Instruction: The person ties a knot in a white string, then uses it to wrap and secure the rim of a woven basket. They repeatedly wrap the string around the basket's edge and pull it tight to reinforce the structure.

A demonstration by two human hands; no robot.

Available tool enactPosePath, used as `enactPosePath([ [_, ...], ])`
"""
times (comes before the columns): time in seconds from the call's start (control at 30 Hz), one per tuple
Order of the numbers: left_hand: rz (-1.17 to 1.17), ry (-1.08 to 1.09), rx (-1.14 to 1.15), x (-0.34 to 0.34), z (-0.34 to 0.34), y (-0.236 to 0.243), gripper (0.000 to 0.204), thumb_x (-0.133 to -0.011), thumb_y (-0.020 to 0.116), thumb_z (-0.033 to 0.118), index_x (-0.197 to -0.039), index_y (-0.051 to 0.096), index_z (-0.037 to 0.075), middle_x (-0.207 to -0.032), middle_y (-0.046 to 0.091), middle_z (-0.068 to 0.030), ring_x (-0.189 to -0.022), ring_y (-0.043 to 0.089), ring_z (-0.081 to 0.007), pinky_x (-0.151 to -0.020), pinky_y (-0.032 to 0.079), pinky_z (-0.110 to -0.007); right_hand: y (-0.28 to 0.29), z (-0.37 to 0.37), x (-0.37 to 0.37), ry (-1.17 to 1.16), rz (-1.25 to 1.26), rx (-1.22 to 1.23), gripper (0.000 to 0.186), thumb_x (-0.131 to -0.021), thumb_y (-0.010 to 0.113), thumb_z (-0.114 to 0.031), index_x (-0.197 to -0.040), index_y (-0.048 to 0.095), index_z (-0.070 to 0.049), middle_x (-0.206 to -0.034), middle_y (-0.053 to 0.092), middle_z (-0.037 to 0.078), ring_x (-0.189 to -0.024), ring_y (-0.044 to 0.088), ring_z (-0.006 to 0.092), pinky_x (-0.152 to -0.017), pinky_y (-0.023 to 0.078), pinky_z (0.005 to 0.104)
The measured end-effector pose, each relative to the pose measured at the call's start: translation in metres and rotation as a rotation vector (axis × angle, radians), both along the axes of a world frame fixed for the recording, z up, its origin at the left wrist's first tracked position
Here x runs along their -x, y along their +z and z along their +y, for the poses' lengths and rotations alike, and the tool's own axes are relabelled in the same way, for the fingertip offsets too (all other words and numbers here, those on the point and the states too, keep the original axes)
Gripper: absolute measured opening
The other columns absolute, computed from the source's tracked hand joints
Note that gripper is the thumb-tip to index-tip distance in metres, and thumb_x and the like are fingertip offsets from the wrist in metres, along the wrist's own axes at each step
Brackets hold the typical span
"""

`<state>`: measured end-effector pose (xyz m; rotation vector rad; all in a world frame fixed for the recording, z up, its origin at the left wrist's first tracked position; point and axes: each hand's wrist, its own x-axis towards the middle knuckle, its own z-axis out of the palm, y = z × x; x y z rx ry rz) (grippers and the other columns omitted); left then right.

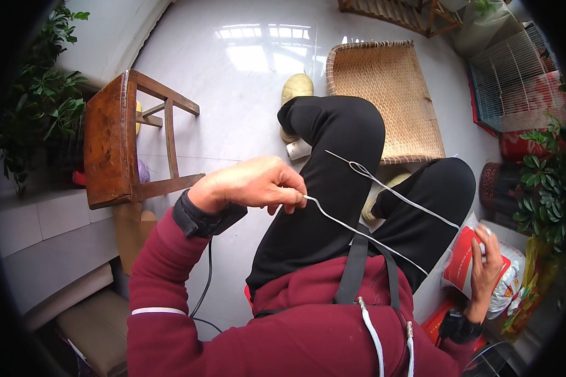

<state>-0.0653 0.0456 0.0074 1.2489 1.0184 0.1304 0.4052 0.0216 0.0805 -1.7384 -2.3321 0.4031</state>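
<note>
Pale floor (233, 113), left hand (255, 182) tight on white cord (334, 220), right hand (485, 267) at packet (460, 261), grip unclear.

We list: bright, soft light; white, window-shaped glare on the pale floor (233, 100); black trousers (343, 129) showing little detail; straight edges bowing outward; corners lost in black.

White drawstrings (373, 336) hang from a maroon top (314, 342) above black trousers (346, 125).
</note>
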Motion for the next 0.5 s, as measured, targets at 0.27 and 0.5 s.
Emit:
enactPosePath([
  [0.27,-0.107,0.107,-0.048,-0.007,-0.008,0.020,0.022,-0.091,0.059,0.018,-0.098,0.071,0.000,-0.075,0.068,-0.0049,-0.060,0.061,-0.0096,-0.054,0.050,-0.024,-0.038,0.055,0.243,0.426,0.673,0.983,0.037,-0.092,0.065,-0.017,-0.124,0.052,-0.004,-0.084,0.066,0.007,-0.070,0.062,0.0129,-0.060,0.048,0.0245],
  [0.5,-0.167,0.220,0.121,0.005,-0.019,-0.021,0.021,-0.090,0.057,0.014,-0.092,0.071,-0.001,-0.074,0.068,-0.0053,-0.057,0.058,-0.0085,-0.054,0.048,-0.023,-0.063,0.053,0.222,0.265,0.543,1.017,0.016,-0.096,0.059,-0.013,-0.086,0.059,0.000,-0.062,0.057,0.000,-0.057,0.052,0.0049,-0.053,0.042,0.0215],
])
